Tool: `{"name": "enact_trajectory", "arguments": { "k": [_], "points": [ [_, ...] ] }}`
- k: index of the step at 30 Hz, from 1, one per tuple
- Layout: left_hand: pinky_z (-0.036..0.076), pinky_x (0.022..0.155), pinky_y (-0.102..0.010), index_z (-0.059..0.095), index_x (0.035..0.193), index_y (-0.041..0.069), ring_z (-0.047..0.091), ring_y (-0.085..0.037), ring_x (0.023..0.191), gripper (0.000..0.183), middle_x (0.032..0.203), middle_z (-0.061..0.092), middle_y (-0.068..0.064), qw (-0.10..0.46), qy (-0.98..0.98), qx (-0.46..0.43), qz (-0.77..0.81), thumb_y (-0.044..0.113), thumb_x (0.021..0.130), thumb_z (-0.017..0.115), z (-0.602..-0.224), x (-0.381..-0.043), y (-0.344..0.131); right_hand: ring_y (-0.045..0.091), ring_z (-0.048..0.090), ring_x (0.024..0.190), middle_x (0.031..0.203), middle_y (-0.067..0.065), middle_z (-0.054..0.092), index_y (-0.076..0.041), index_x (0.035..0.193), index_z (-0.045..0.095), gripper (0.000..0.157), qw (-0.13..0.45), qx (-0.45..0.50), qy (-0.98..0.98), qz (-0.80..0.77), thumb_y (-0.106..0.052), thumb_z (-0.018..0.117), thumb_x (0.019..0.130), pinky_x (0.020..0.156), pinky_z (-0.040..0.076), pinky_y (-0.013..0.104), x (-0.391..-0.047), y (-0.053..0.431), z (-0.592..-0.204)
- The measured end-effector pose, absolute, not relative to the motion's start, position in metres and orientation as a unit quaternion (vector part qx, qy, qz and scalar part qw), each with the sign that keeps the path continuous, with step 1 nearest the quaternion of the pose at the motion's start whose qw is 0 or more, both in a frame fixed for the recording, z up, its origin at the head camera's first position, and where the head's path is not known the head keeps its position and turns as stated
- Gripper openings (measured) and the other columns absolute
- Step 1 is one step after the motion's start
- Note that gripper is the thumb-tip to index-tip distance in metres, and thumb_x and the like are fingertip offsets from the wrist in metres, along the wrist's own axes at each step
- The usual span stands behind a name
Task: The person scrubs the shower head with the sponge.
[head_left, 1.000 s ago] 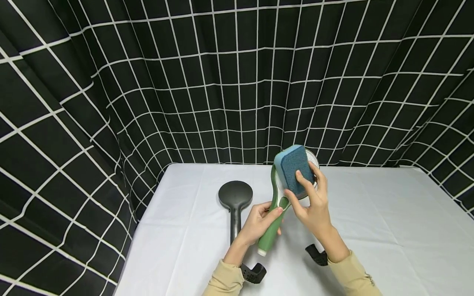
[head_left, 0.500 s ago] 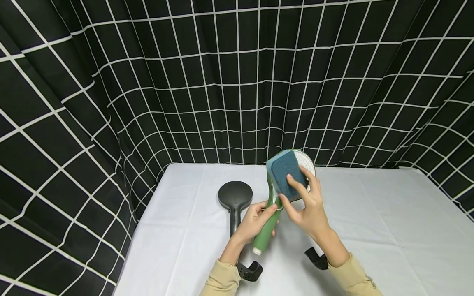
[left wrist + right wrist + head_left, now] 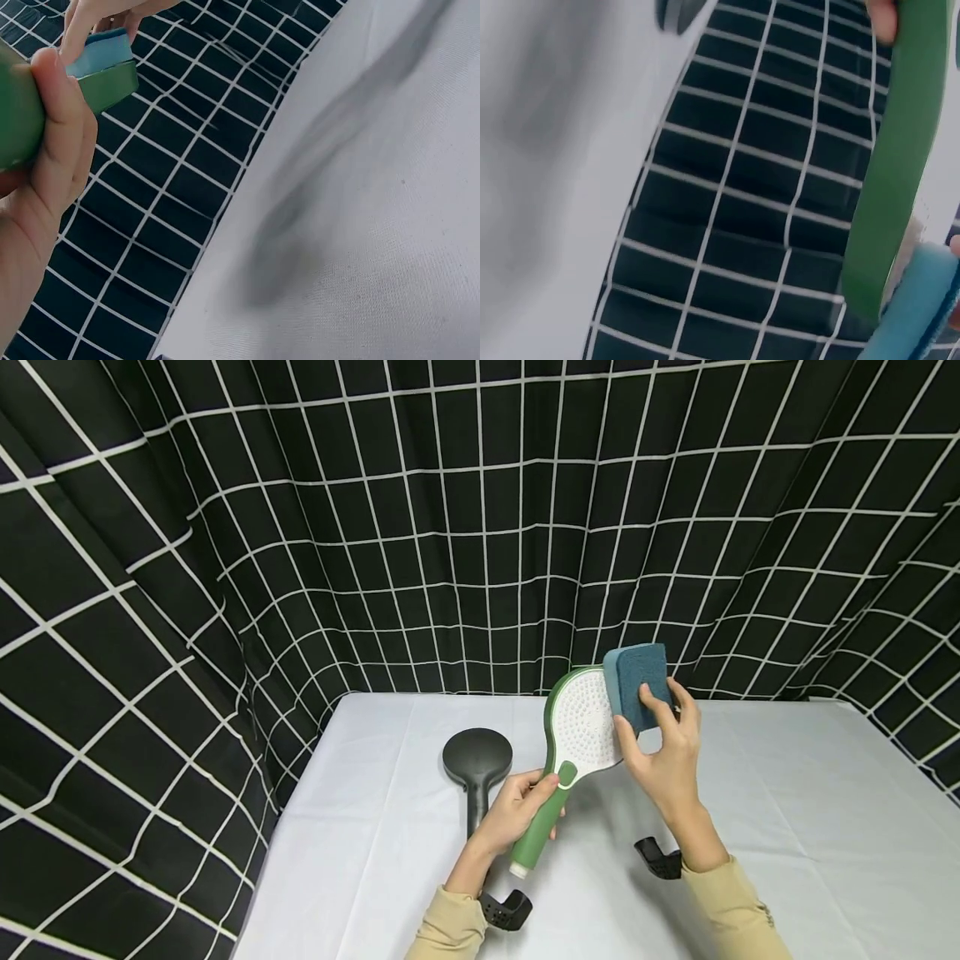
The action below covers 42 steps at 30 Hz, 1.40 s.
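Note:
My left hand (image 3: 517,810) grips the green handle of a shower head (image 3: 585,718), which is held above the table with its white nozzle face turned up toward me. A blue sponge (image 3: 639,685) is pinched between the thumb and fingers of my right hand (image 3: 667,756). The sponge lies over the right edge of the nozzle face, its light side toward the shower head. In the left wrist view the sponge (image 3: 105,52) appears just beyond the green rim. The right wrist view has the sponge (image 3: 919,304) against the nozzle face, beside the green back.
A dark grey shower head (image 3: 477,756) lies on the white-covered table (image 3: 360,827), left of my left hand and partly behind that arm. Behind the table hangs a black curtain (image 3: 465,552) with a white grid. Black bands (image 3: 507,910) sit at both wrists.
My right hand has moved the sponge left across the nozzle face, then right to its far edge, baring most of the face. The green shower head has shifted slightly left in my left hand.

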<state>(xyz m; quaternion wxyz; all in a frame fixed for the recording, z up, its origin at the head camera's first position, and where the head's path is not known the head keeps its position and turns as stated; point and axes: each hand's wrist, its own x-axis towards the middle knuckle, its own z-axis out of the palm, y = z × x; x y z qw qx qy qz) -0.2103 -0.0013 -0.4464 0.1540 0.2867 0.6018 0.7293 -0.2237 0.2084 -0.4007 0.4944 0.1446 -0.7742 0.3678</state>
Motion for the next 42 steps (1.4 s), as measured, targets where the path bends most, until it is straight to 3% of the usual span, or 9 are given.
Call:
{"name": "enact_trajectory", "arguments": {
  "k": [5,10,16,24,29,33,37,42],
  "points": [
    [0.048,0.043,-0.028,0.054,0.102,-0.016,0.054,-0.015,0.043,0.046,0.077,0.053,-0.033,0.147,0.611,0.278,0.727,0.028,0.101,0.041,-0.447,-0.212,-0.002,0.041,0.039,0.119,0.133,0.027,0.041,0.002,0.114,0.063,0.044,0.458,0.224,-0.779,0.364,-0.028,0.068,0.082,0.093,0.034,0.028,-0.208,0.192,-0.407],
    [0.049,0.045,-0.027,0.053,0.103,-0.016,0.055,-0.013,0.045,0.048,0.079,0.050,-0.038,0.152,0.615,0.289,0.717,0.026,0.104,0.029,-0.443,-0.212,-0.006,0.044,0.040,0.116,0.132,0.029,0.041,0.001,0.111,0.065,0.045,0.435,0.301,-0.772,0.352,-0.037,0.061,0.087,0.097,0.032,0.034,-0.196,0.178,-0.412],
    [0.048,0.046,-0.023,0.051,0.100,-0.019,0.055,-0.010,0.047,0.049,0.076,0.048,-0.038,0.165,0.600,0.301,0.723,0.022,0.104,0.022,-0.426,-0.204,-0.008,0.044,0.039,0.119,0.133,0.029,0.040,0.003,0.111,0.064,0.044,0.456,0.286,-0.768,0.348,-0.034,0.062,0.087,0.101,0.032,0.033,-0.209,0.188,-0.406],
    [0.049,0.045,-0.024,0.051,0.098,-0.021,0.054,-0.012,0.046,0.048,0.076,0.046,-0.041,0.162,0.589,0.310,0.729,0.020,0.104,0.026,-0.426,-0.203,-0.007,0.038,0.035,0.124,0.136,0.026,0.037,0.003,0.117,0.060,0.043,0.463,0.167,-0.794,0.356,-0.010,0.071,0.077,0.086,0.038,0.047,-0.222,0.212,-0.396],
    [0.048,0.044,-0.025,0.051,0.098,-0.022,0.054,-0.011,0.045,0.049,0.075,0.047,-0.038,0.152,0.583,0.306,0.737,0.019,0.104,0.024,-0.426,-0.203,-0.006,0.042,0.039,0.118,0.133,0.028,0.041,0.002,0.113,0.063,0.043,0.456,0.220,-0.791,0.344,-0.027,0.066,0.082,0.087,0.036,0.046,-0.208,0.200,-0.404],
    [0.048,0.045,-0.023,0.049,0.100,-0.021,0.054,-0.011,0.045,0.050,0.072,0.051,-0.027,0.150,0.579,0.290,0.747,0.021,0.104,0.023,-0.426,-0.204,-0.006,0.043,0.040,0.117,0.132,0.027,0.042,0.000,0.110,0.065,0.045,0.433,0.274,-0.790,0.336,-0.038,0.061,0.086,0.098,0.033,0.035,-0.193,0.188,-0.410],
    [0.048,0.045,-0.024,0.049,0.103,-0.021,0.054,-0.012,0.046,0.051,0.072,0.053,-0.018,0.156,0.572,0.287,0.753,0.022,0.104,0.022,-0.426,-0.204,-0.006,0.043,0.040,0.118,0.132,0.028,0.041,0.001,0.109,0.065,0.044,0.443,0.268,-0.784,0.343,-0.036,0.062,0.086,0.099,0.031,0.026,-0.197,0.197,-0.408],
    [0.049,0.044,-0.027,0.049,0.104,-0.022,0.054,-0.010,0.046,0.052,0.071,0.052,-0.022,0.163,0.573,0.302,0.745,0.021,0.104,0.019,-0.427,-0.203,-0.006,0.039,0.037,0.122,0.133,0.027,0.040,0.004,0.109,0.063,0.040,0.468,0.191,-0.784,0.360,-0.021,0.069,0.079,0.093,0.036,0.035,-0.217,0.223,-0.397]
  ]
}}
